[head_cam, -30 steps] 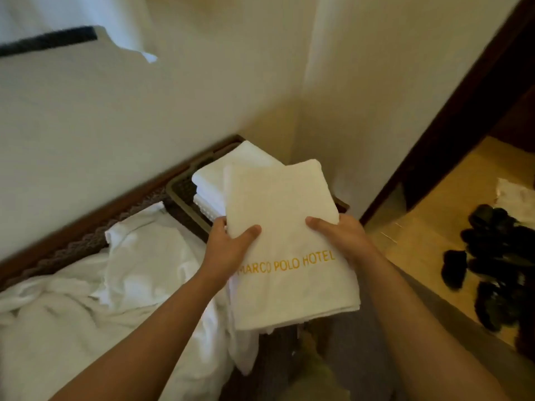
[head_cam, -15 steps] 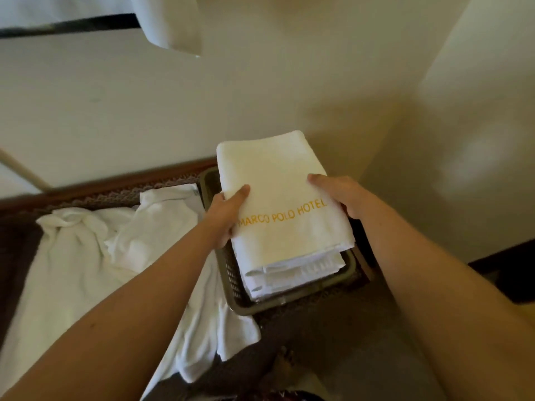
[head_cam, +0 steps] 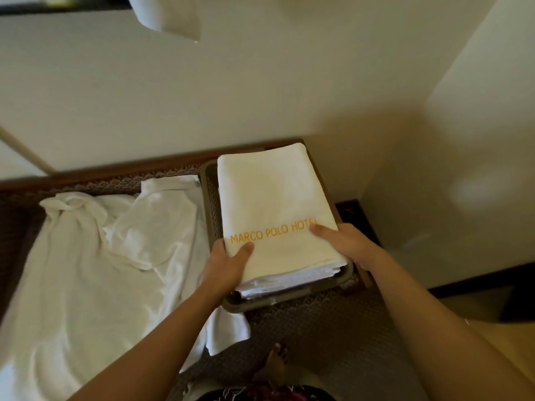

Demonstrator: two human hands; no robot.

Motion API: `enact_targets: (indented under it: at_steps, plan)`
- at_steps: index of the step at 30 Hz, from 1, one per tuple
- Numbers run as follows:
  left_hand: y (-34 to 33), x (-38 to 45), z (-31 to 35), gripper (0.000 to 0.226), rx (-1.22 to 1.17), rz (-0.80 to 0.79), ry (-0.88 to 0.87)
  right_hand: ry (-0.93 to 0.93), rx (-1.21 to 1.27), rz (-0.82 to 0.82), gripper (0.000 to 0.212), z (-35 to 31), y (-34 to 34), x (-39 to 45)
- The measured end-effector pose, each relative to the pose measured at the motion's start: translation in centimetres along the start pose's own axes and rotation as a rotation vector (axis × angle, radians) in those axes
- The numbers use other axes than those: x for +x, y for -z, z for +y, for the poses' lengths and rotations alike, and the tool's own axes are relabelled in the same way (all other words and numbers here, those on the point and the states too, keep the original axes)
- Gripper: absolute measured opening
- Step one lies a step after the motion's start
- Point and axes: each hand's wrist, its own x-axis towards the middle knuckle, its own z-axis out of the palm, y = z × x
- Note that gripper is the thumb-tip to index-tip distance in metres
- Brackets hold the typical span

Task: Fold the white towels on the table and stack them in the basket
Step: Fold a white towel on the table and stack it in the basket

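Below, both hands grasp a folded towel (head_cam: 275,209) lettered "MARCO POLO HOTEL" in gold, lying atop the stack (head_cam: 289,280) of folded towels in the basket (head_cam: 210,198). At the towel's near-left corner the left hand (head_cam: 228,263) has its thumb pressed flat on the top face, just under the "MARCO" lettering, and its fingers tucked out of sight beneath the edge, a pinch on that corner. On the near-right edge, the right hand (head_cam: 346,244) lies with its thumb on top, its tip covering the last letter of "HOTEL"; its fingers curl down over the side of the towel, where they cannot be seen. The towel fills nearly the whole basket, its far edge close to the far rim, its right edge hiding the right rim, and a strip of perforated wall showing along the left. The near rim juts out just past the edges of the stack. The basket sits in the far right corner of a dark woven table (head_cam: 304,328), near the cream wall (head_cam: 260,96) behind. Just beside its left wall lies a rumpled heap of unfolded towels (head_cam: 95,256), spread across the left of the table and hanging over its near edge under the left forearm. Bare woven surface shows between the basket and the near edge.
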Motion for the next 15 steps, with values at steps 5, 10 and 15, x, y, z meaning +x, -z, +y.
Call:
enact_targets:
  at_steps: [5, 10, 15]
  plan:
    - [0.1, -0.2, 0.1, 0.051, 0.064, 0.0, 0.033, -0.118, -0.158, 0.014, 0.054, 0.9, 0.4, 0.0]
    - [-0.1, 0.2, 3.9, 0.075, 0.358, 0.217, -0.278, 0.049, -0.548, 0.286, 0.098, -2.3, -0.6, 2.2]
    - [-2.4, 2.9, 3.7, 0.073, 0.867, 0.027, -0.525, 0.332, -1.021, 0.368, 0.08, -2.2, -5.0, 3.3]
